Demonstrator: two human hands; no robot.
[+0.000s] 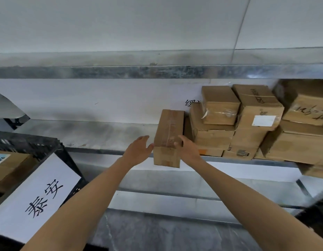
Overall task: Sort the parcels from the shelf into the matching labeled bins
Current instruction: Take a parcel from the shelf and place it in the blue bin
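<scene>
Straight ahead in the head view, the narrow parcel [168,134] lay on the metal shelf [88,134]. Its long axis ran away from the person toward the back wall, and its near end jutted out past the shelf's front lip. Both hands were up at that near end, one on each flank. The right hand [189,150] was closer to a real hold. Its thumb lay over the top edge by the taped seam while the rest of the hand wrapped the right flank. Its fingers were hidden in the narrow gap between this parcel and the stacked parcels [247,124] just beside it on the right. The left hand [139,151] was spread open with straight fingers, holding nothing, its thumb at or just shy of the left flank; contact could not be told. So the parcel sat between the two hands, and the pull would likely run back along its long axis toward the person. Low on the left stood a black bin [30,142] with a white label [35,194] and cardboard inside, well apart from the parcel. Whether that bin matched this parcel could not be read.
</scene>
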